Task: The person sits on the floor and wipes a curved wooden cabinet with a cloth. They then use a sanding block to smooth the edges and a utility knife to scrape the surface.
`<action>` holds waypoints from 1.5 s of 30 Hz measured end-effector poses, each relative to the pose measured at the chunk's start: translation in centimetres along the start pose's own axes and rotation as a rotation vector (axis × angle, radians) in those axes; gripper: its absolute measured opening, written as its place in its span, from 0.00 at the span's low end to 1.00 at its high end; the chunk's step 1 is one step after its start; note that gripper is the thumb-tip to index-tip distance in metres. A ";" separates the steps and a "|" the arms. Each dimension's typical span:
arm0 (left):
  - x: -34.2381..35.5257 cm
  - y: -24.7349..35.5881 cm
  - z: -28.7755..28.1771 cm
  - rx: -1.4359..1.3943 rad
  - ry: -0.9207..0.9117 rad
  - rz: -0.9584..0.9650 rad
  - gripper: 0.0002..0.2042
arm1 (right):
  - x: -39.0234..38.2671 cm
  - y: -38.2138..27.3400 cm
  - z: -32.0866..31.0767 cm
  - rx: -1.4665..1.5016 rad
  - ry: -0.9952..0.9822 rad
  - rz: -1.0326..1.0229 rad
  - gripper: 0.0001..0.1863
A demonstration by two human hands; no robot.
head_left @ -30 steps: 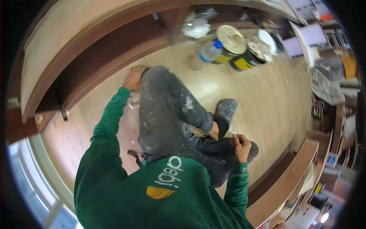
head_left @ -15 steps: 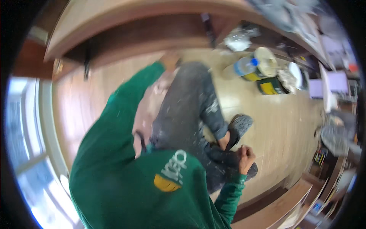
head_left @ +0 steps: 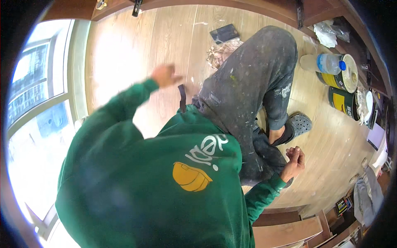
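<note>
My left hand, slightly blurred, is raised over the wooden floor with fingers apart and nothing visible in it, above a dark strap beside my hip. My right hand rests by my lower leg, fingertips pinched; what they hold, if anything, is unclear. I sit with paint-spattered grey trousers and a clog. Beyond my bent knee lie a flat dark object and crumpled cloth.
A plastic bottle stands near two buckets along the right. Wooden cabinet edges run along the top; boards lie lower right. Plastic bags sit under the cabinet. A glazed window fills the left side.
My view has swung left, bringing more window and floor in. My left hand has left the far side of my knee and moved back toward my hip. My right hand stays by my leg.
</note>
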State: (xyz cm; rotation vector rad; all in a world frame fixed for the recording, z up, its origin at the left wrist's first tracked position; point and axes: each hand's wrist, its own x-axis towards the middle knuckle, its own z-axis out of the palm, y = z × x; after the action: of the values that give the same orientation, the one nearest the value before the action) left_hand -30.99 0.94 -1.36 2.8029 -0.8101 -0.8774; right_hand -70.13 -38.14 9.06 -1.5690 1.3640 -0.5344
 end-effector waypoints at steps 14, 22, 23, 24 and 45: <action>15.5 6.6 -0.8 -0.147 0.605 0.194 0.28 | 1.5 -2.2 2.8 0.232 -0.031 -0.082 0.12; 22.8 11.5 -3.5 -0.584 0.079 0.167 0.28 | -0.7 -3.2 1.1 0.322 0.093 -0.022 0.10; 27.6 0.6 -4.9 -0.503 0.396 0.182 0.29 | 1.5 -4.6 4.5 0.392 -0.036 -0.066 0.10; 27.0 5.5 -4.0 -0.752 0.348 0.238 0.30 | 0.7 -3.0 2.9 0.340 -0.002 -0.023 0.10; 22.3 26.3 -20.6 -1.624 0.326 0.646 0.18 | 4.8 -11.7 3.5 1.163 0.048 -0.034 0.14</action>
State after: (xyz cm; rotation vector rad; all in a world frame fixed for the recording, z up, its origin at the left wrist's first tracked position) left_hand -16.20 -34.34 10.85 1.0972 -0.4626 -0.4837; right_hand -60.03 -42.19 16.29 -0.6115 0.7619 -1.1241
